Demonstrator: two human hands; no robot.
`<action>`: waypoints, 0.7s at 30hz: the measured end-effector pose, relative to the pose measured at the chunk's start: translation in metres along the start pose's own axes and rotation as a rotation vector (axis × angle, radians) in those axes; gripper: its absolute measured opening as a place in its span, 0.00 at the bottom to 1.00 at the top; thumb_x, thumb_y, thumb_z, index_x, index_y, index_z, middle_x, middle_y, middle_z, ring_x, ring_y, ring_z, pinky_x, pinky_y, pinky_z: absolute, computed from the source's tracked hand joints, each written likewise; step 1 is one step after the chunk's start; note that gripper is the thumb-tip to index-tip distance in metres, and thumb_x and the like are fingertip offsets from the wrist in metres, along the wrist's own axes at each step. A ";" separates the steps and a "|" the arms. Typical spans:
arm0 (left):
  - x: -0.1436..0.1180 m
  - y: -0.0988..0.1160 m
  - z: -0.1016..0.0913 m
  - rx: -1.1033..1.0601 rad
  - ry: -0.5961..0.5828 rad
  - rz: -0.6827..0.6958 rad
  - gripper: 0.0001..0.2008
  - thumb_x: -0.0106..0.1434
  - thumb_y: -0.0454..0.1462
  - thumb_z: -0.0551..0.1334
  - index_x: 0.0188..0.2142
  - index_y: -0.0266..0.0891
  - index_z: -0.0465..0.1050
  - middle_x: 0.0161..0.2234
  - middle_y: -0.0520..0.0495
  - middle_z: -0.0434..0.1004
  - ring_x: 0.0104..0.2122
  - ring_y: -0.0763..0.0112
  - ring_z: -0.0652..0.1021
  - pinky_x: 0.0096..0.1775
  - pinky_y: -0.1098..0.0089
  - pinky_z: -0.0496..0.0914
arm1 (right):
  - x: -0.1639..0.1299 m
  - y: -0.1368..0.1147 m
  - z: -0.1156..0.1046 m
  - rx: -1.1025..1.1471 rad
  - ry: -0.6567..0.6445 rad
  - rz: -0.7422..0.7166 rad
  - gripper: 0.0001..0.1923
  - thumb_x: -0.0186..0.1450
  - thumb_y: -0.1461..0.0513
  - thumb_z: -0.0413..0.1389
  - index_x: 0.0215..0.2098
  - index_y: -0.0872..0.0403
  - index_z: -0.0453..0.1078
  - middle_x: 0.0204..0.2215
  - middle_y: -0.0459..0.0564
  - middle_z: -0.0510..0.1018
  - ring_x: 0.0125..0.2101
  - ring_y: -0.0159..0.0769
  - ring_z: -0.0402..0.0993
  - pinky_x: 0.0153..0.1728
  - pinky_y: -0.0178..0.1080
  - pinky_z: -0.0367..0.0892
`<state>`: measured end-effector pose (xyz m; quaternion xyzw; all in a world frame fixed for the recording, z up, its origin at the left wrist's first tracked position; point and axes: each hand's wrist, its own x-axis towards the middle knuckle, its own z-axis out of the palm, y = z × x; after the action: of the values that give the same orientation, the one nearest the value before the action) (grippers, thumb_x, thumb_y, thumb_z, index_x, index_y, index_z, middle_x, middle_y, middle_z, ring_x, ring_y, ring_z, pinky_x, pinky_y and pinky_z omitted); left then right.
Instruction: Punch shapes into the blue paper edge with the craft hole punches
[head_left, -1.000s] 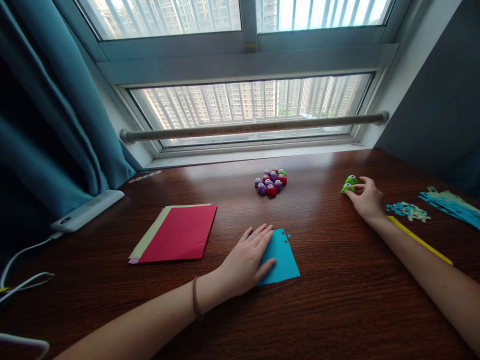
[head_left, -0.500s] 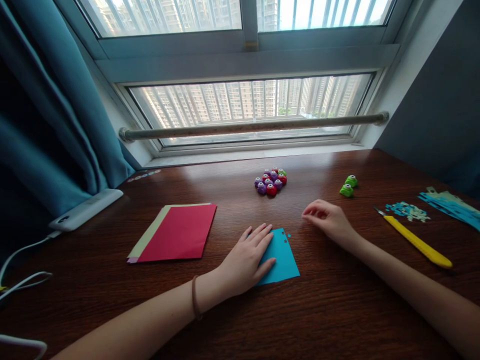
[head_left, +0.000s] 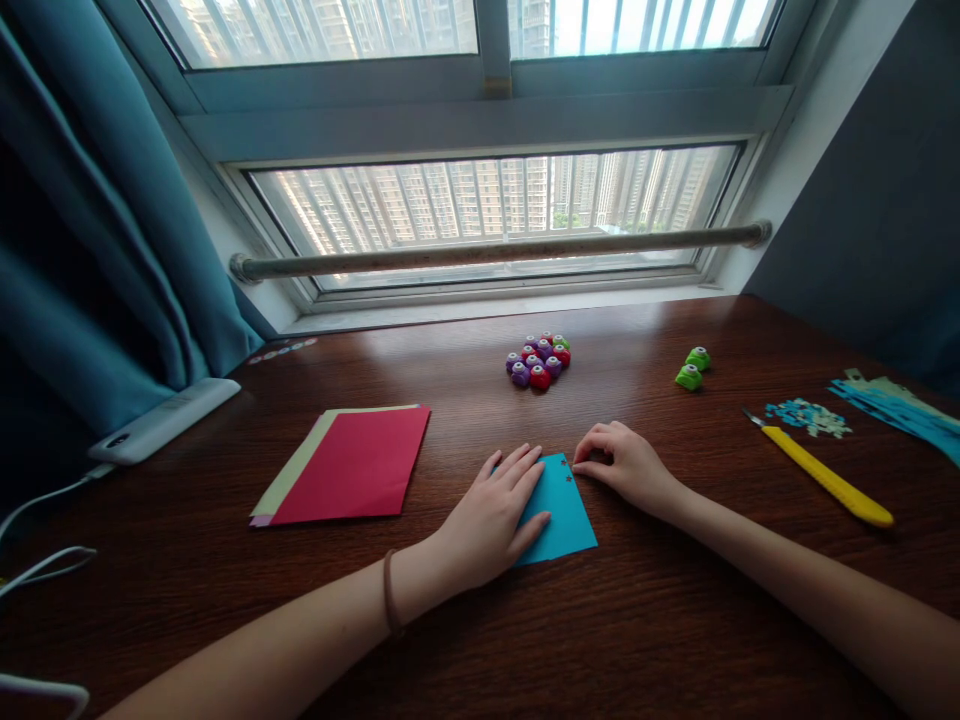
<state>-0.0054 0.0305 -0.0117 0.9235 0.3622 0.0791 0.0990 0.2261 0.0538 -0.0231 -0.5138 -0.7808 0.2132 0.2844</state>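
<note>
My left hand (head_left: 491, 520) lies flat on a blue sheet of paper (head_left: 566, 525), fingers stretched out, covering the sheet's left part. Near the top right corner of the sheet are small star-shaped holes (head_left: 568, 479) through which the dark table shows. Just off the sheet's right edge, my right hand (head_left: 626, 465) is closed in a pinch, thumb and forefinger tips touching the table or very near it. Whatever sits between those fingertips is hidden or too small to make out.
Left lies a stack of paper with a red sheet (head_left: 352, 465) on top. Craft punches, purple and red (head_left: 540, 377), cluster at the back; two green ones (head_left: 688, 377) stand right. A yellow-handled craft knife (head_left: 829, 475), paper bits (head_left: 806, 415) and blue strips (head_left: 900, 410) lie far right.
My right hand has moved left and slightly down to the blue sheet's right edge. A small blue piece that lay there is now out of sight at the fingertips. My left hand stays put.
</note>
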 end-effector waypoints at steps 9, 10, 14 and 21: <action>-0.001 -0.001 0.000 -0.005 -0.006 0.003 0.26 0.67 0.46 0.49 0.61 0.36 0.51 0.63 0.41 0.48 0.62 0.60 0.52 0.60 0.53 0.50 | 0.006 0.012 -0.024 0.310 0.080 0.095 0.07 0.58 0.57 0.58 0.28 0.54 0.70 0.26 0.47 0.75 0.26 0.35 0.70 0.28 0.37 0.65; -0.001 -0.001 0.000 -0.007 -0.005 0.005 0.26 0.67 0.46 0.49 0.61 0.36 0.51 0.63 0.41 0.48 0.62 0.60 0.52 0.60 0.53 0.50 | 0.008 0.019 -0.034 0.340 0.119 0.140 0.09 0.57 0.56 0.59 0.29 0.54 0.70 0.25 0.48 0.75 0.26 0.36 0.71 0.29 0.37 0.66; -0.001 -0.002 -0.001 -0.006 -0.013 0.006 0.27 0.67 0.46 0.49 0.61 0.36 0.51 0.63 0.41 0.48 0.62 0.60 0.52 0.60 0.53 0.50 | 0.013 0.059 -0.084 0.129 0.450 0.295 0.09 0.53 0.55 0.60 0.26 0.52 0.71 0.21 0.47 0.75 0.24 0.39 0.73 0.30 0.40 0.66; -0.003 -0.002 0.000 -0.020 0.012 0.016 0.26 0.67 0.46 0.50 0.61 0.37 0.52 0.63 0.40 0.49 0.62 0.59 0.53 0.60 0.53 0.50 | -0.007 0.125 -0.152 -0.621 0.646 0.634 0.03 0.52 0.60 0.61 0.26 0.49 0.73 0.22 0.50 0.75 0.24 0.41 0.67 0.26 0.40 0.57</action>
<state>-0.0088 0.0305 -0.0122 0.9248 0.3545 0.0891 0.1052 0.4137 0.1012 0.0108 -0.8230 -0.4870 -0.1207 0.2665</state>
